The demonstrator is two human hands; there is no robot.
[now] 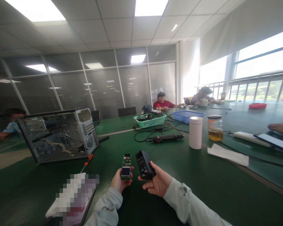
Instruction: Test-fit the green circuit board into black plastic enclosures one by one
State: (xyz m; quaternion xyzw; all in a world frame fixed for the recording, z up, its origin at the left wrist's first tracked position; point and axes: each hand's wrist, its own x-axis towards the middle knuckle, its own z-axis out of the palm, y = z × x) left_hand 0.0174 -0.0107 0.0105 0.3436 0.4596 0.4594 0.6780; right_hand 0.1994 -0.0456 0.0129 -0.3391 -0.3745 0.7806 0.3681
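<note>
Gripping a circuit board with a small screen, the left hand stands near the right hand, whose grip is closed on a black casing. Board and casing are held apart above the table, with an open computer case to the left; beyond them lies a black tool, perhaps an electric screwdriver, near a pale tumbler.

A green circuit board with a screen is held beside a tilted, hollow black casing.
</note>
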